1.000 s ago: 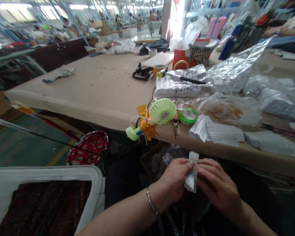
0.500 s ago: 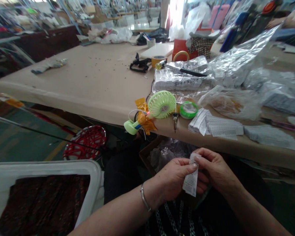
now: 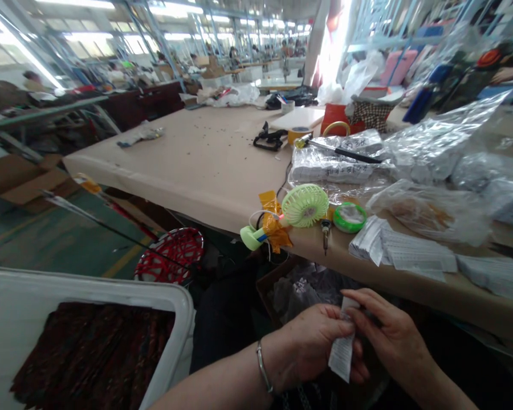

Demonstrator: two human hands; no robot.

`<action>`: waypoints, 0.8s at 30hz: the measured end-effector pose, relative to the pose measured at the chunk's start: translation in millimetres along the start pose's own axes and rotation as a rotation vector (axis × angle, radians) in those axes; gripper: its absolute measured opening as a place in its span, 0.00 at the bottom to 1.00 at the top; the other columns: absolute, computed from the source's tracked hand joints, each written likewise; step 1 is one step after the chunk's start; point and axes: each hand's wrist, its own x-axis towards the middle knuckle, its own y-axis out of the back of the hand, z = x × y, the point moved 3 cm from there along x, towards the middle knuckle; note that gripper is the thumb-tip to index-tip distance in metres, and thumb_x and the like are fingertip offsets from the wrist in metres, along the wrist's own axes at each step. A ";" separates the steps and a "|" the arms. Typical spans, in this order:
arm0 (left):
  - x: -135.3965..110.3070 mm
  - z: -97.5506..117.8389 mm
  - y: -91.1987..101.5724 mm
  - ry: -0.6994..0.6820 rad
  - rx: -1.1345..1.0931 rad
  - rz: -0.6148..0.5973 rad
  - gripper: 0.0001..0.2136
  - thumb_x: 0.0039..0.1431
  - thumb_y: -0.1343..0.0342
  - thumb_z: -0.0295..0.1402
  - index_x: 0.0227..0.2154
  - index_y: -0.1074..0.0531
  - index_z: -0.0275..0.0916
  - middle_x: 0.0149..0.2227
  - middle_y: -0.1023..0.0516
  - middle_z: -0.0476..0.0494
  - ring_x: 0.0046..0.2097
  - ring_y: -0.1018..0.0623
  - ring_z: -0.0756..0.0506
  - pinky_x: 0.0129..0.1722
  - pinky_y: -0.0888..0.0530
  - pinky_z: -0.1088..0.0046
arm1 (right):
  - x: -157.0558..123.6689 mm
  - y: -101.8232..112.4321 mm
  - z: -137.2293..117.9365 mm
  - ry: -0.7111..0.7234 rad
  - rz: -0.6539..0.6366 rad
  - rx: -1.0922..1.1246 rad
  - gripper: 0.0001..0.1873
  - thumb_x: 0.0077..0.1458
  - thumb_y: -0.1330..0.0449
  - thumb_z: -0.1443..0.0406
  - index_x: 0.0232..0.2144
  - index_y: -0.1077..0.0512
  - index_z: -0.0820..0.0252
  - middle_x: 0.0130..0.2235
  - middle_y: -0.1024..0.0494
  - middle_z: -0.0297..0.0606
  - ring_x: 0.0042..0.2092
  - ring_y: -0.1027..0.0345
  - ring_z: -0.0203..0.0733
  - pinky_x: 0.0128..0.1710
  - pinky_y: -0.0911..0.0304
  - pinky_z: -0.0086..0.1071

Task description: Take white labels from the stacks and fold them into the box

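printed strip [image 3: 342, 359] is in front of the bench [image 3: 188, 165], pinched mid-length by the left hand [image 3: 310, 341] and near its top by the right hand [image 3: 391, 336]; likely light, flexible, easily creased, best held by its edges.

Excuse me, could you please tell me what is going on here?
A person's left hand grips a narrow white printed strip, while the right hand has its fingers at the strip's upper end. Before them is a brown-covered table; stacks of white printed strips lie near its edge, beside a pale green plastic fan. At the left, a white plastic tub holds dark red patterned cloth.
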 end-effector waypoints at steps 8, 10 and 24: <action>-4.6 4.1 -1.6 -0.015 0.024 0.027 0.17 0.42 0.35 0.41 0.28 0.30 0.32 0.21 0.29 0.48 0.19 0.25 0.49 0.20 0.27 0.74 | -3.8 -1.9 -3.9 0.086 -0.002 -0.129 0.14 0.59 0.49 0.61 0.43 0.26 0.56 0.42 0.23 0.40 0.44 0.28 0.41 0.44 0.32 0.30; -6.7 6.1 -2.9 -0.027 0.031 0.021 0.18 0.41 0.35 0.41 0.28 0.31 0.32 0.21 0.29 0.48 0.20 0.26 0.49 0.20 0.28 0.75 | -5.1 -0.7 -5.0 0.045 -0.015 -0.082 0.15 0.60 0.49 0.61 0.45 0.28 0.56 0.43 0.24 0.40 0.45 0.29 0.41 0.45 0.33 0.32; -17.8 6.6 -13.6 0.026 0.110 -0.116 0.15 0.48 0.39 0.41 0.27 0.32 0.33 0.22 0.29 0.47 0.22 0.26 0.50 0.22 0.29 0.76 | -1.4 -12.4 11.0 -0.399 -0.466 1.047 0.20 0.40 0.34 0.65 0.40 0.26 0.55 0.52 0.29 0.39 0.50 0.33 0.44 0.48 0.36 0.35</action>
